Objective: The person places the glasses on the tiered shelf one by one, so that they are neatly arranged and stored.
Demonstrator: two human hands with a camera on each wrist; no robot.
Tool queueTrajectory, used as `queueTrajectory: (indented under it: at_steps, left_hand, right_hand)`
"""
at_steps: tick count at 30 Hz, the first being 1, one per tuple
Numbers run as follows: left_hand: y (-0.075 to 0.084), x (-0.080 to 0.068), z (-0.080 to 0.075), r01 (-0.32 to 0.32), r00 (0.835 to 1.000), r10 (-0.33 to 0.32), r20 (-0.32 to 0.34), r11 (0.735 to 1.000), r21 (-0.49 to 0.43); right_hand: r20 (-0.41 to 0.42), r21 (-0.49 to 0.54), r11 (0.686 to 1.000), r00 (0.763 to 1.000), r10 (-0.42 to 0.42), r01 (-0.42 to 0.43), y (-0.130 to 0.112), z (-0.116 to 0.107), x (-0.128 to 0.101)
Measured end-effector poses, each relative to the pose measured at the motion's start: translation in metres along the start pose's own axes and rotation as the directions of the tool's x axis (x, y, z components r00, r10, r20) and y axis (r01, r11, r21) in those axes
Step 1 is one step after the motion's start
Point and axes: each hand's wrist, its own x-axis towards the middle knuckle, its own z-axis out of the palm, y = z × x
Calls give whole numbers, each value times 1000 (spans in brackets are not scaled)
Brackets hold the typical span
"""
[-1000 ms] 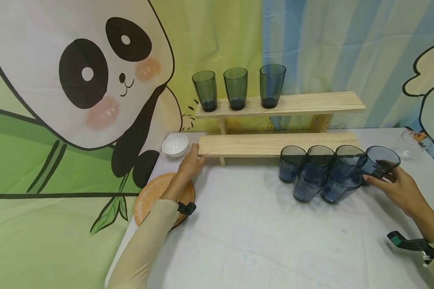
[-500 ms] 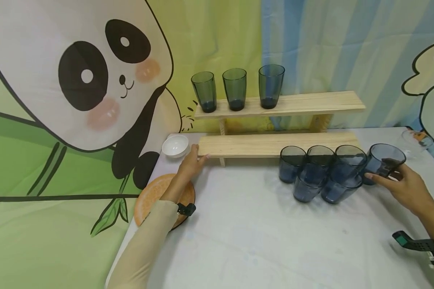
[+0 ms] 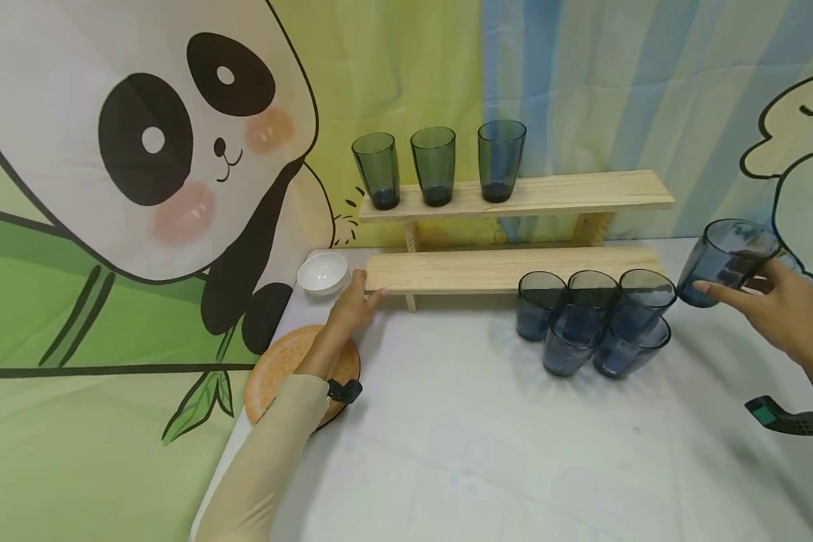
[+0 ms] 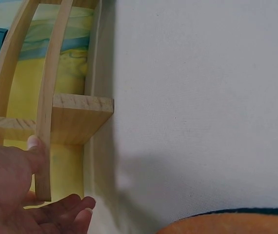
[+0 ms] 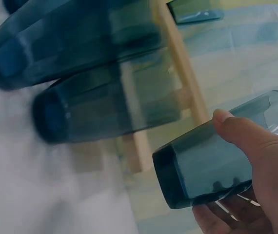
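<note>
My right hand (image 3: 786, 309) grips a blue-tinted drinking glass (image 3: 711, 263), raised off the table to the right of the shelf, thumb on the near side and fingers behind. In the right wrist view its base (image 5: 167, 178) points left. My left hand (image 3: 352, 310) holds the left end of the two-tier wooden shelf's lower board (image 3: 440, 272); in the left wrist view the thumb (image 4: 34, 142) presses one face of the board. Several matching glasses (image 3: 569, 350) stand clustered upright on the table before the shelf's right half. Three glasses (image 3: 436, 169) stand along the upper board (image 3: 583, 194).
A small white bowl (image 3: 322, 272) sits left of the shelf. An orange-patterned round plate (image 3: 271, 369) lies under my left forearm. A printed curtain (image 3: 420, 68) hangs close behind the shelf. White cloth (image 3: 488, 452) covers the table.
My right hand has lifted the glass from the right end of the cluster, up and to the right. My left hand stays on the shelf end. The view has shifted slightly.
</note>
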Motion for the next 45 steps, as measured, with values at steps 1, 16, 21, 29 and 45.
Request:
queueTrajectory:
  at_steps: [1, 16, 21, 29, 45]
  left_hand:
    - [0, 0, 0, -1, 1000, 1, 0, 1000, 1]
    - [-2, 2, -1, 13, 1000, -14, 17, 1000, 26]
    - [-3, 0, -3, 16, 999, -17, 30, 1000, 19]
    - [0, 0, -5, -9, 999, 8, 36, 1000, 17]
    - [4, 2, -5, 1, 999, -2, 32, 1000, 17]
  right_hand:
    - [-10, 3, 1000, 1000, -5, 5, -5, -3, 2]
    - [-11, 66, 996, 999, -53, 54, -85, -28, 37]
    - [48, 103, 993, 997, -61, 56, -105, -24, 53]
    - [133, 142, 989, 989, -61, 42, -136, -13, 78]
    - [196, 214, 976, 977, -81, 39, -185, 28, 133]
